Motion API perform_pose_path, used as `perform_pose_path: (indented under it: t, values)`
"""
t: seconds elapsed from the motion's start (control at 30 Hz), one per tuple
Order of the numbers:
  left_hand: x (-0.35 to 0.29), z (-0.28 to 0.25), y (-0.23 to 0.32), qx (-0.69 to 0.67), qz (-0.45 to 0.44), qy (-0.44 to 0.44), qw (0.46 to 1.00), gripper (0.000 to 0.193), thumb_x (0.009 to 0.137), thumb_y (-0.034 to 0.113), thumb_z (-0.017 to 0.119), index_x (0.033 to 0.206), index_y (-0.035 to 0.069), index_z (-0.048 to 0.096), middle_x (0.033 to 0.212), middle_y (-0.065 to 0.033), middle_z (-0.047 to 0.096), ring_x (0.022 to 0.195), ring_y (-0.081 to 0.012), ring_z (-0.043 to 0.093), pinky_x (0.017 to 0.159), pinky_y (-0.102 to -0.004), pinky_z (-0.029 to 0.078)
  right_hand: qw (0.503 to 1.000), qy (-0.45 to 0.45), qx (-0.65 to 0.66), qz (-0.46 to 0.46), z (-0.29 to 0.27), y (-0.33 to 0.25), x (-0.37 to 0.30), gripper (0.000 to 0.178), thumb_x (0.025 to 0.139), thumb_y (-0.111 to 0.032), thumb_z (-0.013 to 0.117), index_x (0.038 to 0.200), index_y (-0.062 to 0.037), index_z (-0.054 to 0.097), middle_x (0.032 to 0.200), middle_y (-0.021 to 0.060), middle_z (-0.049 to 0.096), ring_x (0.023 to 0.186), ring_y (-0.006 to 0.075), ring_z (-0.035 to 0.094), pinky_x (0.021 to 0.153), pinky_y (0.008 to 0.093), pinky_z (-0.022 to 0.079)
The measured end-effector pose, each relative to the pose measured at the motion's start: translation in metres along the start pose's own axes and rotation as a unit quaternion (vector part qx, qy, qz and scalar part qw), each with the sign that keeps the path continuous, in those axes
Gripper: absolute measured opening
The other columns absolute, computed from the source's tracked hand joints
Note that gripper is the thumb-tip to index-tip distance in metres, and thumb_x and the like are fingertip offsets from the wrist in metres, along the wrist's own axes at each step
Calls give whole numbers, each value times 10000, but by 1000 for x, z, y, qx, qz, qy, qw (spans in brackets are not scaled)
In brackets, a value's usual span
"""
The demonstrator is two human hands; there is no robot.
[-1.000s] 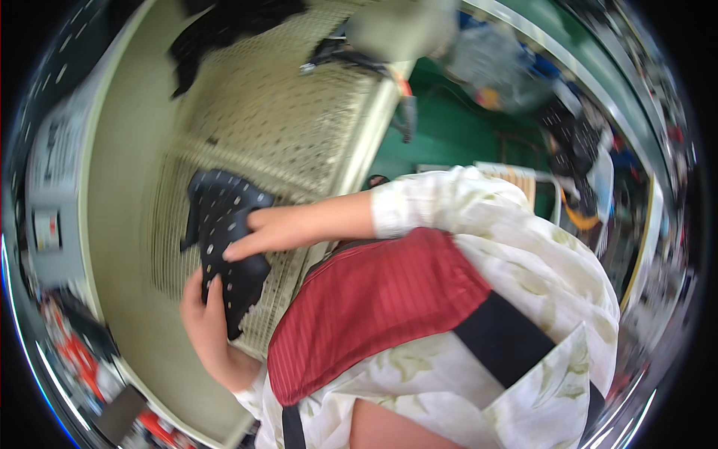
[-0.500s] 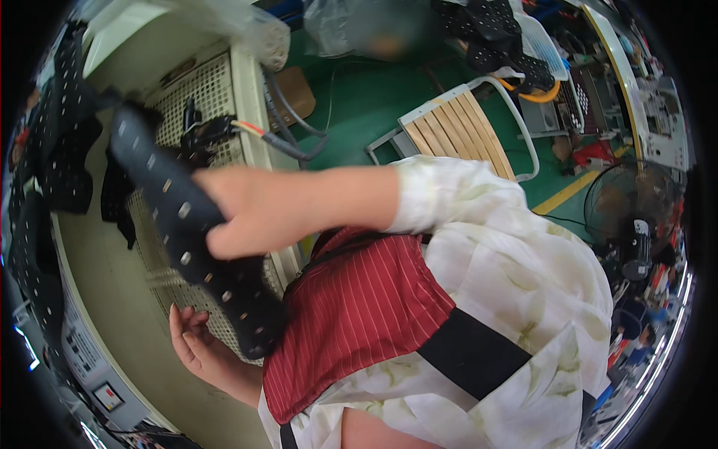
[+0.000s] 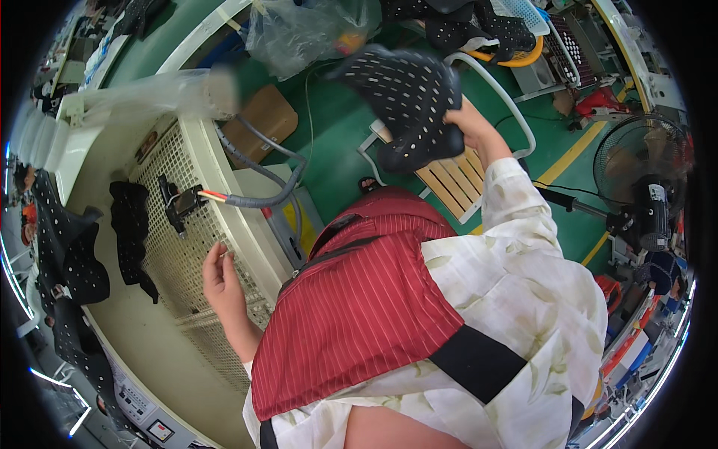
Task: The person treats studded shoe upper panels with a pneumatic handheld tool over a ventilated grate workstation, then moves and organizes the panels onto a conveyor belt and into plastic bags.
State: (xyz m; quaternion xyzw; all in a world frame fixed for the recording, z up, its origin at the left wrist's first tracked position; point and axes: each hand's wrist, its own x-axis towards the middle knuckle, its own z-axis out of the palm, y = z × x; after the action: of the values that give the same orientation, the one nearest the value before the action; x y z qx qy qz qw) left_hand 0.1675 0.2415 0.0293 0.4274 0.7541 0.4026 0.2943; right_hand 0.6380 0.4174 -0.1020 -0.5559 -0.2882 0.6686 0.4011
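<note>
My right hand (image 3: 467,129) is raised far out to the right and grips a black fabric piece with rows of pale dots (image 3: 407,101), held over a white chair with wooden slats (image 3: 452,176). My left hand (image 3: 221,278) hovers open, fingers loosely curled, above the cream perforated grid table (image 3: 176,247). It holds nothing. A plain black fabric piece (image 3: 133,236) lies on the table to the left of that hand. A black nozzle head on a grey hose (image 3: 179,203) rests on the grid just above it.
More dotted black pieces are stacked at the left rim (image 3: 71,254) and in a pile at the top (image 3: 464,26). A clear plastic bag (image 3: 299,30) lies on the green floor. A black standing fan (image 3: 643,194) is at the right. A control panel (image 3: 138,408) sits at the table's lower edge.
My right hand has carried the dotted black piece from the grid table up and across to the right, over the chair. My left hand has let go and stays above the grid.
</note>
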Motion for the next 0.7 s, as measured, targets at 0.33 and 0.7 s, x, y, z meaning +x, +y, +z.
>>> perform_pose_path:
  t: [0.33,0.7]
  values:
    - [-6,39,-34,336,115,28,934,497,845,127,548,1298,13,379,1377,-238,274,1256,-385,309,1018,-450,280,966,142,-215,23,-109,92,-30,626,647,84,453,1264,-16,435,1092,119,584,1043,243,547,895,306,417]
    - [-11,37,-42,416,97,59,902,566,803,179,596,1283,-21,373,1338,-270,330,1228,-417,341,1019,-438,293,802,384,-452,74,-136,101,-40,674,688,-235,677,1233,57,407,1154,262,527,1084,388,507,926,400,403]
